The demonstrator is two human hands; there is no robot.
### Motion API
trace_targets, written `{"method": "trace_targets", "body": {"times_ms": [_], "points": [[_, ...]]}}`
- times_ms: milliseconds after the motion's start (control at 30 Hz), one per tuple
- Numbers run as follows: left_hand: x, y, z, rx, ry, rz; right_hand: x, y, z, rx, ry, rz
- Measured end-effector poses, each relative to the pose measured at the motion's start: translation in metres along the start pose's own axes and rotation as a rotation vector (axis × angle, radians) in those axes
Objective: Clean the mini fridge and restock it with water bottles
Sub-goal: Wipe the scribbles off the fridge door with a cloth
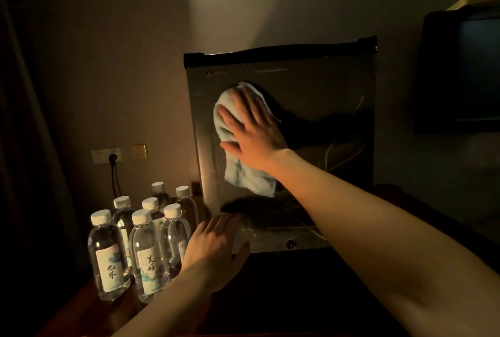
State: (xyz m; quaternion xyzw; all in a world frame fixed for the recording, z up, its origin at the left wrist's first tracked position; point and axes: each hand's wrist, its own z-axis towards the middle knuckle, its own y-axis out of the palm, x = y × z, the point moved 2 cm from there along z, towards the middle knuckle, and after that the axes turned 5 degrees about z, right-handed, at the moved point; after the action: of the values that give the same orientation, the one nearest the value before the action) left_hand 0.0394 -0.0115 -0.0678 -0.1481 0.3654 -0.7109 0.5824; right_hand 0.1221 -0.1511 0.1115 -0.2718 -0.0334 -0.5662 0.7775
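Dimly lit; mini fridge brand mark illegible. Right hand, fingers flat, presses a pale cloth against its closed door. Left hand rests flat at the door's lower corner, beside seven water bottles on the counter.

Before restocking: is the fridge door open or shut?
Shut. The fridge door sits flush, its front facing out; the right hand presses a cloth flat against it.
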Motion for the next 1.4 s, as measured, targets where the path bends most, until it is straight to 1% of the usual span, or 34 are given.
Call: {"method": "trace_targets", "body": {"times_ms": [33,100,200,233,300,400,467,567,600,633,700,767,833,900,1000,1133,1200,1267,1400], "points": [[-0.002,-0.001,-0.002,0.004,0.0,-0.004,-0.001,0.001,0.0,-0.018,-0.049,-0.044],[-0.006,0.0,-0.006,0.0,-0.001,-0.011,0.009,0.003,0.004,-0.025,-0.049,-0.113],[-0.01,0.005,-0.011,-0.017,-0.021,-0.022,0.031,-0.016,0.012,0.015,0.133,-0.133],[-0.01,0.006,-0.012,-0.02,-0.025,-0.024,0.041,-0.022,0.014,-0.018,0.195,-0.116],[-0.01,0.006,-0.013,-0.012,-0.02,-0.029,0.061,-0.03,0.012,-0.086,0.252,-0.101],[-0.008,0.003,-0.011,0.023,-0.009,-0.034,0.076,-0.036,-0.003,-0.058,0.333,-0.14],[-0.006,0.001,-0.009,0.029,-0.004,-0.046,0.073,-0.036,-0.004,-0.032,0.405,-0.123],[-0.004,0.0,-0.011,0.039,-0.004,-0.049,0.049,-0.036,0.008,-0.006,0.556,0.002],[-0.003,0.0,-0.013,0.045,-0.006,-0.039,0.039,-0.035,0.014,-0.008,0.562,0.038],[-0.003,0.0,-0.015,0.048,-0.005,-0.03,0.028,-0.033,0.02,-0.015,0.522,0.064],[-0.005,0.001,-0.015,0.046,-0.003,-0.034,0.008,-0.028,0.029,-0.052,0.343,0.047],[-0.006,0.003,-0.014,0.043,-0.005,-0.039,0.0,-0.024,0.033,-0.116,0.179,-0.037],[-0.007,0.004,-0.013,0.029,-0.001,-0.017,0.006,-0.025,0.034,-0.132,0.127,-0.061],[-0.005,0.004,-0.01,0.028,0.0,-0.006,0.018,-0.029,0.033,-0.14,0.141,-0.057],[0.001,0.0,-0.004,0.014,-0.016,-0.009,0.033,-0.036,0.027,-0.155,0.27,-0.009],[0.011,-0.003,-0.005,-0.018,0.006,-0.043,0.061,-0.043,0.001,-0.076,0.443,0.035],[0.012,0.0,-0.006,-0.027,0.011,-0.04,0.082,-0.045,-0.013,-0.04,0.462,0.008],[0.012,0.003,-0.004,-0.042,0.011,-0.048,0.092,-0.046,-0.021,-0.037,0.464,-0.024],[0.02,0.003,0.002,-0.022,-0.008,-0.096,0.069,-0.039,-0.01,0.019,0.542,0.025]]}}
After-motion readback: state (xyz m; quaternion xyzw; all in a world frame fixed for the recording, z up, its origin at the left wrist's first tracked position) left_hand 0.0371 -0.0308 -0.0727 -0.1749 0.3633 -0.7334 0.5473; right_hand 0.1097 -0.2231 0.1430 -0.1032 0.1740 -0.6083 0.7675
